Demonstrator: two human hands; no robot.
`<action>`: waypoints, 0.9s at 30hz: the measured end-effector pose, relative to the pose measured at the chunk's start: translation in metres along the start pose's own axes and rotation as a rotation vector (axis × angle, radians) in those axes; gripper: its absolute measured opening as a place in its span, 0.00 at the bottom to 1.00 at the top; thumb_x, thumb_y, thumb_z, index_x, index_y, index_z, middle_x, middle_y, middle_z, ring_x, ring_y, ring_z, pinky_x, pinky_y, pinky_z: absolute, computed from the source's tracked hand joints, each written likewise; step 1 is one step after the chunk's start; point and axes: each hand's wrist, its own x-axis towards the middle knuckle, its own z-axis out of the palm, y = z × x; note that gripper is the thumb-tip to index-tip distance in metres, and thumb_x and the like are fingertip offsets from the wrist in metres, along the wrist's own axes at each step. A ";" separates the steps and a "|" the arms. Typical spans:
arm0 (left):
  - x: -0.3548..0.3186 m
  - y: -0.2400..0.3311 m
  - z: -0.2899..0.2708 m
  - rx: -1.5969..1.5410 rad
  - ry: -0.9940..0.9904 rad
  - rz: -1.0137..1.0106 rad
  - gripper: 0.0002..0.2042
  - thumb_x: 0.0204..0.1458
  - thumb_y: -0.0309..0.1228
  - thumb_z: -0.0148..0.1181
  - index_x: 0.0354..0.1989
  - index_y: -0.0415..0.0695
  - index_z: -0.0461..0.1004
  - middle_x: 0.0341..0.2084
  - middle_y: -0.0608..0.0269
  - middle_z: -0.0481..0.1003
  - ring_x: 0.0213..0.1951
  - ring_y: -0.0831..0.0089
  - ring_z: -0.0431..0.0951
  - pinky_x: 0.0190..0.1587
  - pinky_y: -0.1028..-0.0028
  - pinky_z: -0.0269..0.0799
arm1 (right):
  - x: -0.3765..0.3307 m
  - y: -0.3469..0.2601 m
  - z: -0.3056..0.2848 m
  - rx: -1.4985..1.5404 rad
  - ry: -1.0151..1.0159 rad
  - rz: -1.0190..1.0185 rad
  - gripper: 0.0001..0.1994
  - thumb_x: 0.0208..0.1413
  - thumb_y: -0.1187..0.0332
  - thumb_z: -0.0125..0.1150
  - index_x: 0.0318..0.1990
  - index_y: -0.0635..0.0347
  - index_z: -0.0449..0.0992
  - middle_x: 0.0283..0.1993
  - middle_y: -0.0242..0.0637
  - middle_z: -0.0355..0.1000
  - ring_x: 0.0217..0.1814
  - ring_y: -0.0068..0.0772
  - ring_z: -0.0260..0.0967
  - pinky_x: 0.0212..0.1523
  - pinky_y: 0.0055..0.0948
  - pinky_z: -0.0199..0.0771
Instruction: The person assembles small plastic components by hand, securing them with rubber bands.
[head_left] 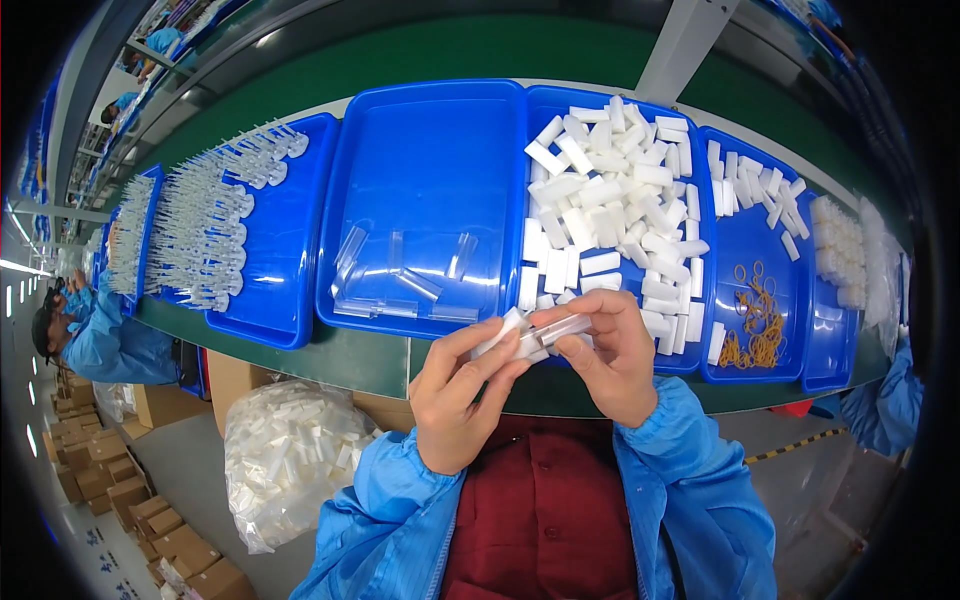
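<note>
Close to the table's front edge, my two hands meet at chest height. My left hand [450, 400] has its fingers closed around a small white block [511, 322]. In my right hand [618, 358], a short clear tube [565, 327] is pinched between thumb and fingers, its near end against the white block. Whether the block is partly inside the tube is hidden by the fingers. Behind my hands, several similar clear tubes [420, 284] lie in the front of a blue tray [430, 150]. To the right, another blue tray [705, 345] holds a heap of white blocks [610, 190].
Left trays hold rows of clear thin-stemmed parts [205, 225]. At right, a tray [745, 232] has white blocks and tan rubber bands [757, 325]. A bag of white pieces [295, 450] stands below the table, near cardboard boxes [180, 545]. Co-workers [125, 335] sit at both sides.
</note>
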 end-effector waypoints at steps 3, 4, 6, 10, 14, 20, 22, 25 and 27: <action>0.002 0.001 -0.001 0.035 0.016 0.018 0.18 0.42 0.21 0.73 0.44 0.40 0.81 0.45 0.56 0.77 0.38 0.65 0.81 0.36 0.73 0.78 | 0.005 -0.006 -0.002 0.038 0.029 0.111 0.15 0.63 0.73 0.58 0.53 0.63 0.61 0.51 0.50 0.75 0.54 0.34 0.73 0.56 0.31 0.72; 0.004 0.002 -0.002 0.067 0.015 0.035 0.19 0.41 0.21 0.74 0.45 0.40 0.81 0.45 0.56 0.77 0.38 0.65 0.81 0.36 0.73 0.78 | 0.007 -0.006 -0.006 0.075 -0.008 0.139 0.15 0.63 0.72 0.58 0.53 0.63 0.62 0.51 0.49 0.75 0.54 0.34 0.73 0.56 0.31 0.71; 0.003 0.002 -0.001 0.051 0.007 0.022 0.19 0.41 0.22 0.74 0.45 0.40 0.81 0.45 0.55 0.77 0.38 0.65 0.81 0.36 0.72 0.78 | 0.008 -0.006 -0.009 0.113 -0.046 0.168 0.15 0.63 0.72 0.58 0.53 0.63 0.62 0.51 0.47 0.75 0.55 0.33 0.73 0.56 0.31 0.71; 0.000 0.000 0.002 0.037 -0.003 0.023 0.20 0.41 0.23 0.74 0.46 0.40 0.80 0.46 0.56 0.76 0.38 0.64 0.81 0.37 0.72 0.79 | 0.009 -0.006 -0.006 -0.056 -0.105 0.155 0.15 0.62 0.71 0.59 0.51 0.62 0.63 0.49 0.44 0.74 0.54 0.31 0.71 0.56 0.32 0.70; 0.006 0.004 -0.006 0.031 -0.052 -0.013 0.19 0.43 0.21 0.72 0.47 0.40 0.80 0.48 0.54 0.75 0.42 0.62 0.80 0.41 0.72 0.79 | 0.012 -0.007 -0.016 -0.153 -0.089 0.091 0.13 0.62 0.72 0.59 0.52 0.64 0.69 0.48 0.42 0.75 0.52 0.29 0.71 0.55 0.29 0.69; -0.001 -0.002 -0.013 -0.756 -0.012 -0.383 0.13 0.48 0.14 0.65 0.43 0.34 0.78 0.48 0.50 0.73 0.55 0.60 0.75 0.55 0.67 0.76 | 0.015 -0.020 -0.024 0.048 0.001 0.183 0.12 0.60 0.72 0.62 0.50 0.63 0.72 0.47 0.40 0.75 0.52 0.30 0.71 0.56 0.31 0.69; -0.006 -0.010 -0.013 -0.656 -0.036 -0.301 0.13 0.47 0.14 0.65 0.43 0.34 0.78 0.47 0.50 0.73 0.54 0.60 0.76 0.54 0.67 0.76 | 0.013 -0.020 -0.026 0.026 -0.027 0.151 0.13 0.59 0.72 0.63 0.49 0.62 0.72 0.47 0.40 0.75 0.54 0.31 0.71 0.57 0.32 0.69; -0.006 -0.011 -0.012 -0.507 -0.079 -0.167 0.14 0.46 0.13 0.66 0.43 0.35 0.78 0.46 0.51 0.74 0.52 0.59 0.77 0.52 0.68 0.77 | 0.009 -0.022 -0.025 -0.221 -0.117 0.067 0.12 0.57 0.72 0.66 0.47 0.61 0.74 0.47 0.40 0.75 0.60 0.34 0.67 0.60 0.35 0.67; -0.008 -0.012 -0.012 -0.457 -0.093 -0.116 0.14 0.46 0.13 0.66 0.42 0.35 0.79 0.45 0.51 0.75 0.51 0.59 0.78 0.51 0.69 0.77 | 0.003 -0.020 -0.015 -0.165 -0.093 0.066 0.12 0.55 0.72 0.68 0.45 0.61 0.75 0.48 0.39 0.75 0.66 0.36 0.63 0.67 0.40 0.59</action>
